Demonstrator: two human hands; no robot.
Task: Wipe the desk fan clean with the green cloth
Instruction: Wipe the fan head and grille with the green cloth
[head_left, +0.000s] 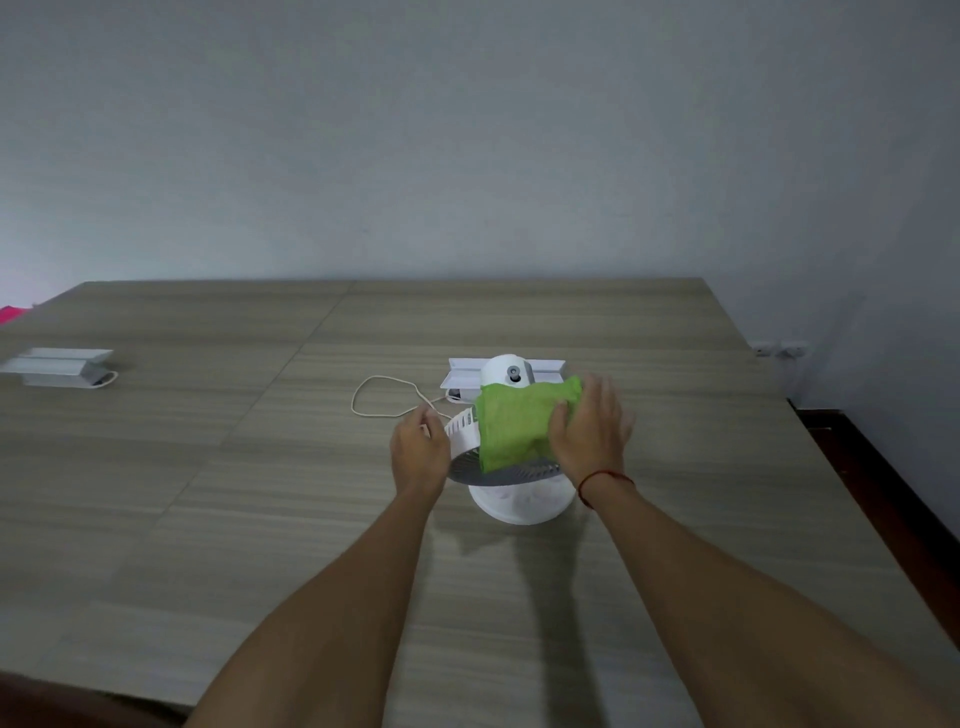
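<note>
A small white desk fan (511, 496) with a grey front grille stands on the wooden table, its head tilted toward me. The green cloth (511, 423) is draped over the top of the fan's housing. My right hand (592, 431) lies on the cloth's right side with fingers fairly straight, pressing it against the fan. My left hand (418, 449) grips the left rim of the fan's slotted housing, its fingers curled round the edge. The fan's white cord (382, 397) loops on the table behind my left hand.
A white tray-like holder (545, 366) lies just behind the fan. Another white holder (62, 366) lies at the far left. The table (208, 493) ends at the right by a dark floor strip, with a wall socket (782, 349) beyond.
</note>
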